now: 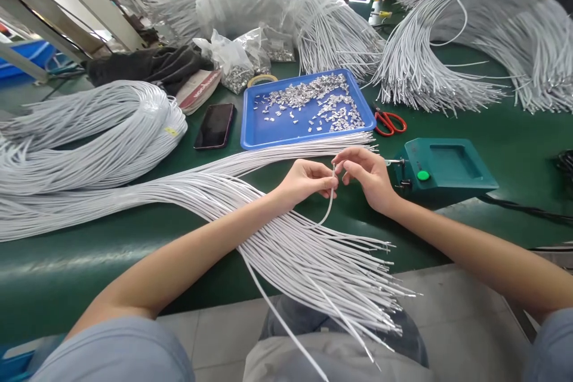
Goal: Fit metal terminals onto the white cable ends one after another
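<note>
My left hand [310,180] pinches a single white cable [330,206] close to its end, which points upward. At the cable's tip is my right hand [363,174], thumb and forefinger nearly together; whatever small piece may be between them is too small to tell. Below my hands a loose bundle of white cables [295,245] fans out over the table edge, its ends toward the lower right. Another row of cables [268,158] lies behind my left hand. Just right of my right hand sits a green machine [447,170] with a round bright green button.
Behind my hands is a blue tray [249,125] of small metal pieces, with red-handled scissors [390,123] at its right and a phone [215,126] at its left. Coiled cables [147,125] lie left; more bundles [474,24] stand at the back. A black cord runs right.
</note>
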### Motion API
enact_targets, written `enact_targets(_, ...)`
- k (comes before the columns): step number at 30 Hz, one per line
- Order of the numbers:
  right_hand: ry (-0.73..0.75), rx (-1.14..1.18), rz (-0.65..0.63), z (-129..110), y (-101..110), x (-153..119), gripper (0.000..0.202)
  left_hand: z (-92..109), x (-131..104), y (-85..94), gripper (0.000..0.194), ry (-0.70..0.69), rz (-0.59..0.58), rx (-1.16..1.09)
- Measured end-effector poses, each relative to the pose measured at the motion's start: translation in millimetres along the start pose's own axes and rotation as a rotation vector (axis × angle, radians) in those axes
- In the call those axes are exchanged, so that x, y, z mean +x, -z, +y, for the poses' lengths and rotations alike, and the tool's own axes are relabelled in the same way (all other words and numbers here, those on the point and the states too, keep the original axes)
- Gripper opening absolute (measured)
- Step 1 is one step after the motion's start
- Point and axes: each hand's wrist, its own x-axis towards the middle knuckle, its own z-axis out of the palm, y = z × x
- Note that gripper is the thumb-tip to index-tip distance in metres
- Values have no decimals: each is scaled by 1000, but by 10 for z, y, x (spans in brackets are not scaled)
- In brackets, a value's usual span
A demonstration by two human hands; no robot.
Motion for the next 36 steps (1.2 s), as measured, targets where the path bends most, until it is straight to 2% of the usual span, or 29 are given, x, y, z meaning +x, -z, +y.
enact_targets(3,-33,80,-4,10,4,8,19,-7,4,-5,28,-1,30,16)
enact_targets(7,-63,70,-1,16,-2,16,25,-5,5,-9,25,17,51,19)
enact_targets(12,-109,68,18,6,-23,41,32,-8,17,-21,27,34,85,37)
enact_targets(20,-160,63,11,-30,-13,40,34,-22,9,-39,33,15,72,6)
enact_targets(29,-51,-59,-61,-28,-20,31,21,-26,3,-34,37,-11,37,-24)
enact_targets(36,-62,-67,21,22,-19,19,23,-24,12,-27,35,-13,60,11)
